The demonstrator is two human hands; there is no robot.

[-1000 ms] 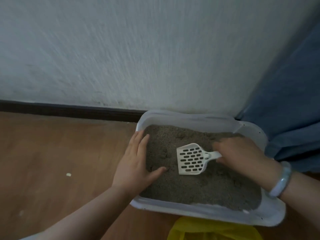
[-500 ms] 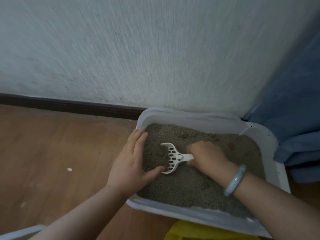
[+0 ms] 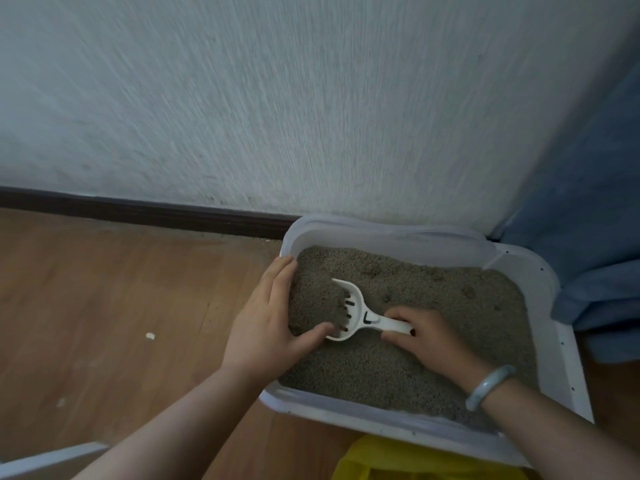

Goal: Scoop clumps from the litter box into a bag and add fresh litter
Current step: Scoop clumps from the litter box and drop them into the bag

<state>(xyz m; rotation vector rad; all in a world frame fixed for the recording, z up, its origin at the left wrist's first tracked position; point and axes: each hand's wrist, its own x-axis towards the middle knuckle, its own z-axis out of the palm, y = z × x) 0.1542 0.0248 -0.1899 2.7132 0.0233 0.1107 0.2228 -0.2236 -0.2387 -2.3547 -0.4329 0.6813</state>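
- The white litter box (image 3: 346, 414) sits on the wood floor (image 3: 104, 306), right by the wall (image 3: 311, 98). It is full of gray litter (image 3: 433, 289).
- The right hand (image 3: 427, 339) holds the handle of the white scoop (image 3: 360, 315), with its fingers curled tight round it.
- The scoop's head lies in the litter at the left side of the box, with litter piled in it.
- The left hand (image 3: 266, 327) rests on the box's left edge, fingers straight and close together, thumb next to the scoop.
- A yellow bag (image 3: 398, 460) shows just below the box.
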